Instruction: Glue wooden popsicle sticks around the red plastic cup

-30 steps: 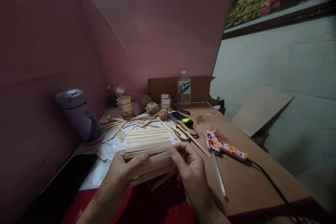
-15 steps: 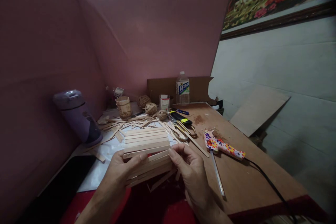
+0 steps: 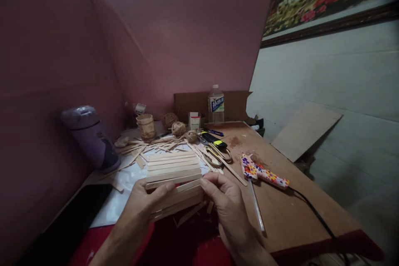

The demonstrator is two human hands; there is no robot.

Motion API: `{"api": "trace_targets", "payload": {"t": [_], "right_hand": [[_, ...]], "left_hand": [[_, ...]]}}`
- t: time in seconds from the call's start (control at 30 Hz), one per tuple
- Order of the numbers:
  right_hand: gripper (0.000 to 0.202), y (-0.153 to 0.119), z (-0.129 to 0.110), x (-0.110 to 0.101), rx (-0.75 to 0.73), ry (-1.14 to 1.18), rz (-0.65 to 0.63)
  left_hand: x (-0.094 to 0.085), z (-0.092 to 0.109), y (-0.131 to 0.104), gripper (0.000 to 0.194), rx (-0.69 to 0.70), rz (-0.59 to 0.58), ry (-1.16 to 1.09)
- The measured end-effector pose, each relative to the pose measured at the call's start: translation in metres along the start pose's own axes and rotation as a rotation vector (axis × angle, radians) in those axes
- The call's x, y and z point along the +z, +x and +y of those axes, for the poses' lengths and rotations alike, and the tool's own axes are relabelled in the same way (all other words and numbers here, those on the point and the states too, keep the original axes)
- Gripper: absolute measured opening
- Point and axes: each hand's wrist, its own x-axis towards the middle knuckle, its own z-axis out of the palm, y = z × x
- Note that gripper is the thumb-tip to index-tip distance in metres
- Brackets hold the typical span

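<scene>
Between my hands is a structure of pale wooden craft sticks [image 3: 173, 167], laid side by side in two panels with a narrow gap between them. My left hand [image 3: 145, 201] grips its left side, thumb lying across the sticks. On the right, my right hand [image 3: 226, 199] pinches the end of the near panel between thumb and bent fingers. The undersides of both hands' grips are partly hidden. Loose craft sticks [image 3: 156, 146] lie scattered just beyond the structure, beside gold-handled scissors [image 3: 213, 158].
A floral glue gun [image 3: 264, 173] with a clear stick lies at right, its cable trailing forward. A purple bottle [image 3: 93, 139] and black object [image 3: 71, 220] are at left. Behind stand a wooden cup [image 3: 146, 127], twine balls [image 3: 178, 129] and a plastic bottle [image 3: 216, 106].
The view has shifted very slightly. Both hands keep the same hold on the stick structure.
</scene>
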Motion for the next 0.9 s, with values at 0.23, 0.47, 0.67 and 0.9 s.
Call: {"api": "trace_targets", "payload": {"t": [0.23,0.47,0.67,0.9], "right_hand": [[0.027,0.002,-0.005,0.000,0.040,0.012,-0.043],[0.031,-0.006,-0.009,-0.003,-0.106,-0.092,-0.160],[0.026,-0.017,0.007,-0.008,-0.291,-0.176,-0.121],[0.020,-0.022,0.004,-0.012,-0.370,-0.181,-0.118]], "left_hand": [[-0.005,0.000,0.002,0.045,0.007,-0.022,0.020],[-0.011,0.016,0.011,0.043,-0.072,-0.200,-0.063],[-0.012,0.015,0.008,0.050,-0.090,-0.315,-0.139],[-0.020,0.010,0.015,0.056,-0.082,-0.474,-0.119]]}}
